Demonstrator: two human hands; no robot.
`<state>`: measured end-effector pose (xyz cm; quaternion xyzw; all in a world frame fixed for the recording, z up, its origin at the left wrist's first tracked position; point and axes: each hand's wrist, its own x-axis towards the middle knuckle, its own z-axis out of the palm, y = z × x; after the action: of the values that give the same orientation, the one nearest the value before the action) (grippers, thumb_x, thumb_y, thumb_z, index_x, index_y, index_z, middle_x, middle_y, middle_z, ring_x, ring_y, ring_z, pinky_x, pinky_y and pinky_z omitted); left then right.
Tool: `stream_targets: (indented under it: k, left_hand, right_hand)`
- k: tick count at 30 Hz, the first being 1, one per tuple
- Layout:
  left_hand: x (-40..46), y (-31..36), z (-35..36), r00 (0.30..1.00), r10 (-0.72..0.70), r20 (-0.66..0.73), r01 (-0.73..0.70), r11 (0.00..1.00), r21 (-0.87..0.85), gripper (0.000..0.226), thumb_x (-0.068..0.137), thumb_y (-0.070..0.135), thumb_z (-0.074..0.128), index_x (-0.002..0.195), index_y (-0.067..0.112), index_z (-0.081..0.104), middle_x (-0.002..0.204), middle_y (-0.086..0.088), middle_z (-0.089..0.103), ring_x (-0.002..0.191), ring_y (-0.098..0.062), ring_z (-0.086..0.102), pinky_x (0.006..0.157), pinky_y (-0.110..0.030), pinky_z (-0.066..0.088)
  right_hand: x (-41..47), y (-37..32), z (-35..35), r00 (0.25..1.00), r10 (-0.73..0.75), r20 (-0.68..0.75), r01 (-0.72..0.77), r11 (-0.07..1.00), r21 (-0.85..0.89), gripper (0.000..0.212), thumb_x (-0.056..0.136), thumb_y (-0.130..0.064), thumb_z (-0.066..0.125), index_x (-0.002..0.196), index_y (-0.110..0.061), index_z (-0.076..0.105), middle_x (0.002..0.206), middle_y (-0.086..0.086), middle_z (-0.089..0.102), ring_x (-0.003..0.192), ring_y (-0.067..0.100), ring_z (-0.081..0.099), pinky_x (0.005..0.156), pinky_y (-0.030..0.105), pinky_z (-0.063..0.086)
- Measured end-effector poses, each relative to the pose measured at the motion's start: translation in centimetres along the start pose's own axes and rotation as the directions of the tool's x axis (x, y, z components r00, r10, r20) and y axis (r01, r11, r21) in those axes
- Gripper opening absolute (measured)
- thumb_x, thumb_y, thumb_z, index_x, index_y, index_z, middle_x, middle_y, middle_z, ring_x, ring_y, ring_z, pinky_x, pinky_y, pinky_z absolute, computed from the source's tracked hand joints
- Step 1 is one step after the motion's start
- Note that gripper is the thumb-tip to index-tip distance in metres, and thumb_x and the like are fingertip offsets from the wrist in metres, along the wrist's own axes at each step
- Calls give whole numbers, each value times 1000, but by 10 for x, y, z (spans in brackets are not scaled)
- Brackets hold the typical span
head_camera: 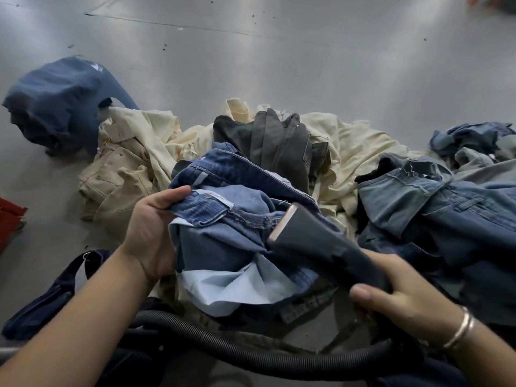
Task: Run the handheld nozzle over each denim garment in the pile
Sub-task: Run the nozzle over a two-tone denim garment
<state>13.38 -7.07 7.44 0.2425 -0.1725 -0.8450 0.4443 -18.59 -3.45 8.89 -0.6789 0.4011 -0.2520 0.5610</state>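
A pile of denim garments covers a grey table. My left hand (152,233) grips the waistband edge of a blue denim garment (223,241) turned partly inside out, pale lining showing. My right hand (402,300) holds the handle of a dark handheld nozzle (304,233). The nozzle's flat mouth rests against that garment near the waistband seam. A ribbed black hose (223,350) runs from the nozzle along the bottom of the view. More blue denim (435,208) lies at the right.
Cream and beige garments (134,157) and a dark grey one (276,146) lie behind. A dark blue garment (58,101) sits apart at far left, another dark one (47,297) at near left. A red object (9,216) shows at the left edge.
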Motion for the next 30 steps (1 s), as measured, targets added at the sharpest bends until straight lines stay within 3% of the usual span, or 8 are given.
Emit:
stream_targets:
  k: [2, 3, 5, 12, 16, 21, 25, 30]
  left_hand:
    - [3, -2, 6, 990, 40, -133, -24, 993, 117, 50, 78, 19, 65, 116, -14, 61, 122, -31, 59, 115, -40, 58, 99, -48, 47]
    - [5, -4, 7, 984, 57, -168, -31, 988, 153, 50, 67, 20, 72, 106, -11, 68, 114, -28, 65, 106, -38, 65, 85, -46, 55]
    - [8, -7, 11, 983, 42, -176, -17, 990, 140, 48, 61, 23, 68, 97, -8, 72, 107, -26, 68, 97, -36, 68, 73, -43, 58]
    - [13, -9, 14, 990, -19, -140, 33, 995, 99, 48, 67, 23, 60, 101, -10, 70, 110, -26, 67, 100, -37, 67, 77, -44, 57]
    - [13, -13, 13, 987, -78, -142, 91, 992, 90, 46, 70, 23, 58, 101, -7, 71, 108, -24, 69, 99, -35, 68, 80, -43, 56]
    - [15, -16, 17, 979, -62, -194, 82, 992, 97, 44, 67, 23, 61, 98, -6, 73, 107, -24, 69, 98, -35, 68, 80, -43, 57]
    - [14, -5, 19, 971, 62, -230, -51, 997, 56, 40, 59, 22, 64, 85, -6, 75, 96, -22, 72, 87, -31, 71, 68, -39, 59]
    - [13, -10, 20, 933, 158, -323, -142, 987, 72, 34, 42, 23, 74, 68, 0, 75, 80, -18, 71, 67, -28, 71, 56, -33, 58]
  right_hand:
    - [1, 1, 8, 999, -24, 30, 25, 998, -62, 34, 72, -58, 66, 103, -44, 63, 74, -11, 64, 65, -1, 57, 55, 17, 47]
    - [3, 0, 10, 999, -40, 28, 43, 996, -84, 34, 73, -57, 65, 106, -46, 61, 77, -17, 64, 68, -6, 57, 58, 15, 46]
    - [5, -2, 12, 996, -85, 24, 87, 991, -103, 30, 77, -49, 63, 107, -51, 59, 77, -28, 62, 67, -12, 55, 60, 6, 41]
    - [15, -10, 16, 986, -167, 8, 167, 978, -123, 25, 80, -44, 62, 103, -53, 59, 79, -31, 61, 67, -12, 57, 61, 1, 38]
    - [23, -14, 22, 982, -186, -3, 184, 975, -125, 29, 80, -52, 63, 107, -40, 64, 93, -27, 65, 83, -9, 61, 69, 6, 43]
    - [36, -28, 26, 962, -242, -123, 243, 970, -11, 39, 73, -66, 65, 96, -34, 66, 79, -25, 66, 70, -9, 58, 64, 7, 43]
    - [43, -21, 2, 910, -156, -385, 199, 977, 75, 44, 61, -32, 84, 95, -13, 65, 77, -9, 70, 66, 0, 62, 63, 15, 48]
    - [57, -2, 9, 833, 10, -553, 61, 992, 110, 32, 58, -12, 68, 89, -17, 60, 70, -7, 64, 65, 4, 58, 62, 19, 48]
